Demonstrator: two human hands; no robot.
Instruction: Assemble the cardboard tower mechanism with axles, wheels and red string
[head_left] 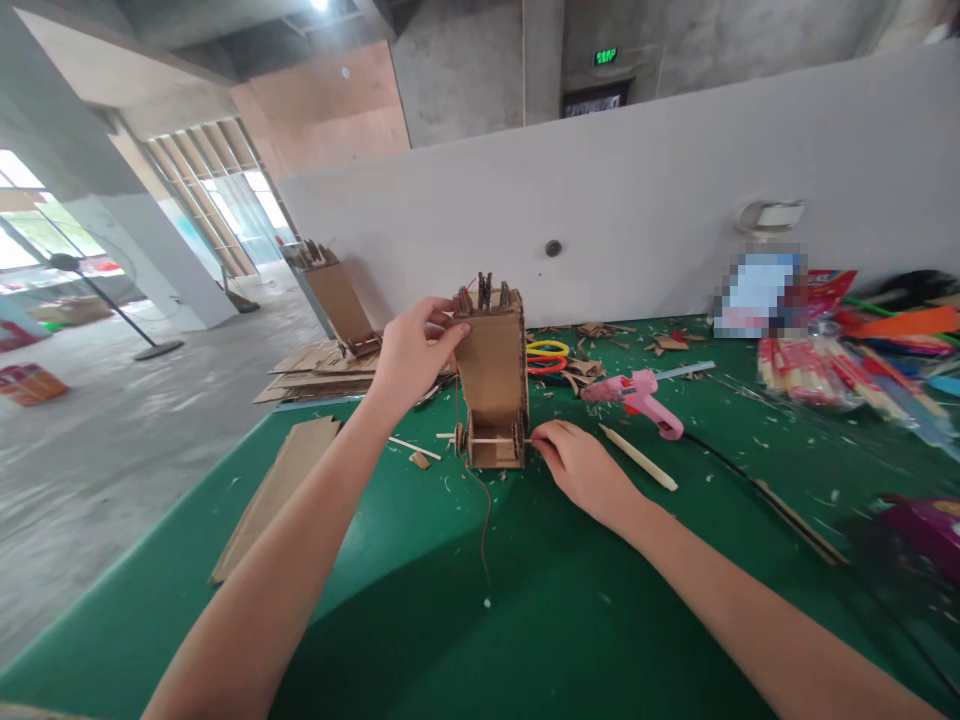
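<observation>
Cardboard model stands upright near the middle of a green surface, steadied between a person's two bare hands. The left hand pinches its upper left edge, thumb laid on the front face, while the grip of the right hand closes thumb and fingers on the end of a thin wooden rod that runs crosswise through the model's base. A small cardboard disc sits on the rod at the left, and a reddish string trails from the base toward the front. To the right, a pink glue gun lies on its side, with a pale stick in front of it. Scissors with yellow and red handles rest just beyond the model, among cardboard scraps. At left, a flat cardboard strip lies near the edge; behind it, a second cardboard model stands on stacked cardboard sheets.
</observation>
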